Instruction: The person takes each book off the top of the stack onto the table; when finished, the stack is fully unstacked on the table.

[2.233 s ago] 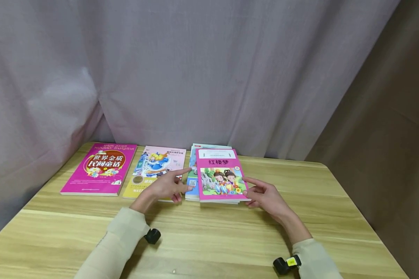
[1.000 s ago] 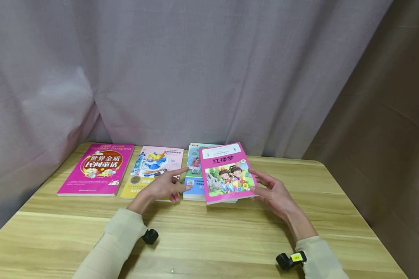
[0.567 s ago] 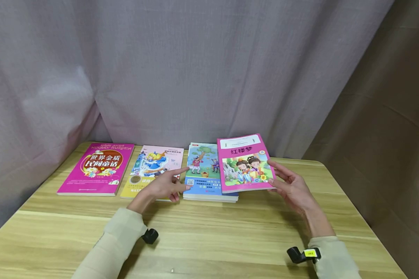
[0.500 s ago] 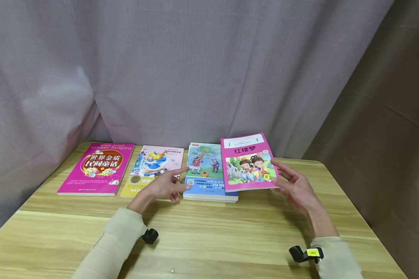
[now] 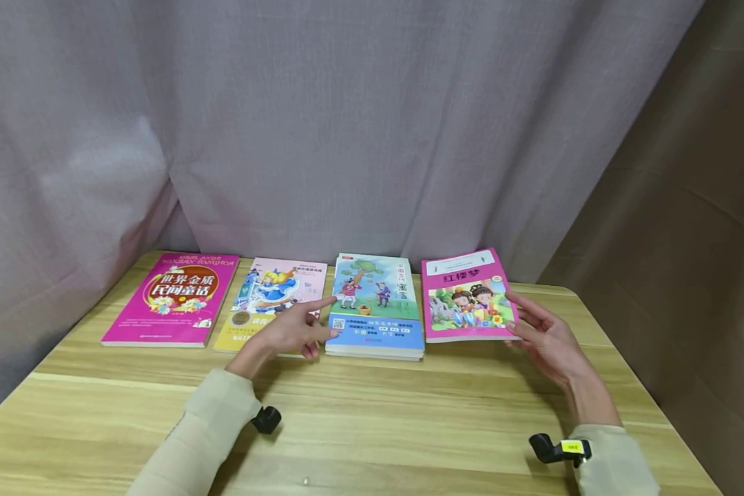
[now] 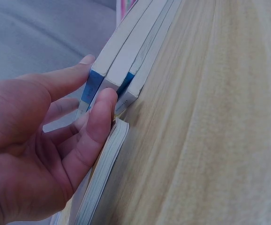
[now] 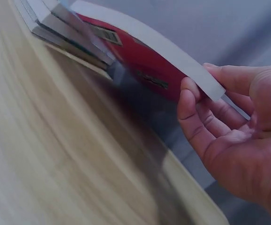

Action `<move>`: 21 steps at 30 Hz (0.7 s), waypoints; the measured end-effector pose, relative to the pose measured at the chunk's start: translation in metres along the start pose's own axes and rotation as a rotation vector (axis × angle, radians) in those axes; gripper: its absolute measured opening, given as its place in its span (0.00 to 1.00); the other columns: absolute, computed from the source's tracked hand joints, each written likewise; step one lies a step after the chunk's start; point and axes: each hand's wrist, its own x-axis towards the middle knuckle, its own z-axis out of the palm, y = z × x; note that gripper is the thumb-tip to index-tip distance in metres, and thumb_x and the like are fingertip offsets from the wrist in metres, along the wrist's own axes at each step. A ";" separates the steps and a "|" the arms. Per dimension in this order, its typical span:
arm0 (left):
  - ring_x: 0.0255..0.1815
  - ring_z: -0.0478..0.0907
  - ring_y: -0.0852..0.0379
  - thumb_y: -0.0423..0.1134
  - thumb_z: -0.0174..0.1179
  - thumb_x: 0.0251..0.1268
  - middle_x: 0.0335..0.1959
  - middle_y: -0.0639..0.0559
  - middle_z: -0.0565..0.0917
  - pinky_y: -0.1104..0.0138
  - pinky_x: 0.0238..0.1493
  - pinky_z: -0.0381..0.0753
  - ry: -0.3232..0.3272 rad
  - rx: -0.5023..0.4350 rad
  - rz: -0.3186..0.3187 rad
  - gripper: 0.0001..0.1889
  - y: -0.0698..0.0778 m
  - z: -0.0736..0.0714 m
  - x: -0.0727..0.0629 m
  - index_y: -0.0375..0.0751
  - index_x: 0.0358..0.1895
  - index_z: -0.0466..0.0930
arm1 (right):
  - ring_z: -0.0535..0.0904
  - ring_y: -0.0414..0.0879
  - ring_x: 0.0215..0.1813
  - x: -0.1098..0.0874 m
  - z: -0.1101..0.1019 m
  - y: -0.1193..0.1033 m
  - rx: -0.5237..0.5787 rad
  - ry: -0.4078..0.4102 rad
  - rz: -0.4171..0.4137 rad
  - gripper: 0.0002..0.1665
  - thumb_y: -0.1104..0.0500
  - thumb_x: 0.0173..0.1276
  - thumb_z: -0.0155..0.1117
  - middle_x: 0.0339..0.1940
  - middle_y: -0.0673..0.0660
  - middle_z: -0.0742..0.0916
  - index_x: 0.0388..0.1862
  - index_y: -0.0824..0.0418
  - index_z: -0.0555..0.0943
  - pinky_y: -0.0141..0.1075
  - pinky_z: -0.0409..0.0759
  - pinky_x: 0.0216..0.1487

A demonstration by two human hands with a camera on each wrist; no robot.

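A pink paperback book (image 5: 468,296) is held in my right hand (image 5: 548,341), which pinches its right edge between thumb and fingers. In the right wrist view the same book (image 7: 140,61) is raised off the table, its underside showing and its shadow below. My left hand (image 5: 291,327) lies against the left edge of a stack of blue and green books (image 5: 375,303), its fingertips touching the stack. In the left wrist view several page edges of that stack (image 6: 126,51) show beside the fingertips.
Under the left hand lies a pink and yellow book (image 5: 273,296), partly covered by it. A magenta book (image 5: 170,300) lies at the far left. All are on a wooden table (image 5: 359,420), before a grey curtain (image 5: 347,131).
My right hand has lifted the pink book off the blue stack and carried it rightward, uncovering the stack's top cover. Lately it has also come lower. The left hand has barely moved.
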 end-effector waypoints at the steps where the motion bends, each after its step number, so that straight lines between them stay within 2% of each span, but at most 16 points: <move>1: 0.20 0.81 0.55 0.42 0.69 0.73 0.34 0.43 0.81 0.65 0.28 0.89 -0.002 -0.001 0.002 0.42 0.000 0.000 0.000 0.55 0.85 0.58 | 0.87 0.41 0.46 0.000 -0.002 0.001 -0.011 0.001 0.008 0.37 0.72 0.77 0.61 0.52 0.47 0.86 0.82 0.56 0.69 0.33 0.90 0.42; 8: 0.20 0.81 0.55 0.41 0.69 0.74 0.33 0.44 0.80 0.65 0.28 0.88 -0.010 -0.022 0.016 0.41 0.001 -0.001 -0.001 0.54 0.85 0.58 | 0.87 0.41 0.47 0.002 -0.008 0.011 -0.047 0.008 0.127 0.42 0.68 0.78 0.63 0.52 0.45 0.86 0.86 0.57 0.60 0.33 0.90 0.45; 16: 0.20 0.81 0.55 0.42 0.69 0.73 0.34 0.43 0.81 0.65 0.28 0.89 -0.002 0.006 0.006 0.42 0.001 0.000 -0.001 0.54 0.85 0.58 | 0.85 0.38 0.46 0.005 -0.006 0.018 -0.224 0.063 0.232 0.46 0.65 0.78 0.64 0.52 0.44 0.83 0.87 0.61 0.54 0.32 0.90 0.45; 21: 0.20 0.81 0.55 0.42 0.69 0.73 0.33 0.42 0.82 0.64 0.28 0.89 0.005 0.020 0.005 0.42 0.000 0.000 -0.001 0.53 0.85 0.58 | 0.83 0.39 0.38 0.007 -0.003 0.021 -0.292 0.086 0.261 0.44 0.65 0.79 0.63 0.51 0.47 0.82 0.87 0.61 0.54 0.31 0.86 0.37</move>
